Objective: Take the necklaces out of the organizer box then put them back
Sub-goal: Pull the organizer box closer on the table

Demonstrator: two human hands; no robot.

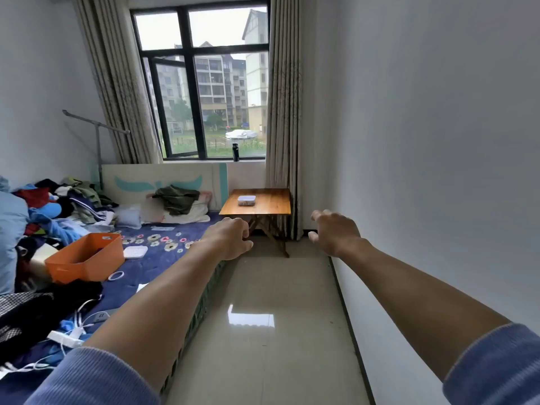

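A small clear organizer box (246,200) with a white lid lies shut on a wooden folding table (271,206) at the far end of the room, below the window. No necklaces can be made out from this distance. Both my arms stretch forward at mid-height, well short of the table. My left hand (230,238) hangs with its fingers curled loosely inward and holds nothing. My right hand (333,232) is spread, fingers apart, with nothing in it.
A bed (163,258) along the left carries piled clothes, an orange bin (87,255), cables and a white pad. A white wall (438,171) closes the right side. Tiled floor (271,317) runs between bed and wall toward the table. A dark bottle (235,152) stands on the windowsill.
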